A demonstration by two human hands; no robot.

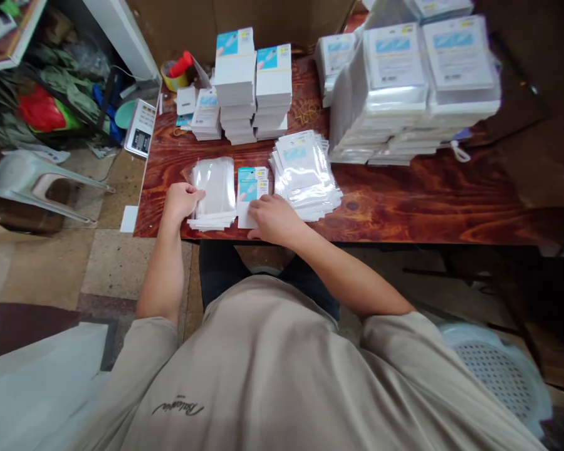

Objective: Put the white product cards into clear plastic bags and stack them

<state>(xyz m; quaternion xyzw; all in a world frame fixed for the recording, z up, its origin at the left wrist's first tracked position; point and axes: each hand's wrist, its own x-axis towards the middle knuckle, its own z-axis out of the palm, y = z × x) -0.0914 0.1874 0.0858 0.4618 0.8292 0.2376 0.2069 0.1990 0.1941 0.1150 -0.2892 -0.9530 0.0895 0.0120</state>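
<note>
My left hand (182, 202) is at the left edge of a stack of clear plastic bags (216, 188), its fingers curled and pinching the side of the top bag. To the right of the stack are blue-and-white printed cards (249, 190), lying overlapped. My right hand (278, 219) grips the lower part of the front card, fingers over its right side and thumb near its bottom edge; the hand hides part of it. Just beyond that hand lies a loose pile of bagged cards (303, 172) with shiny clear wrapping.
Tall stacks of cards (235, 81) stand at the back of the wooden table (404, 200). Larger piles of bagged cards (395, 69) rise at the back right. Rubber bands (306, 113), a tape roll (176, 78) and a digital scale (141, 128) are also around. A plastic stool (498, 369) stands lower right.
</note>
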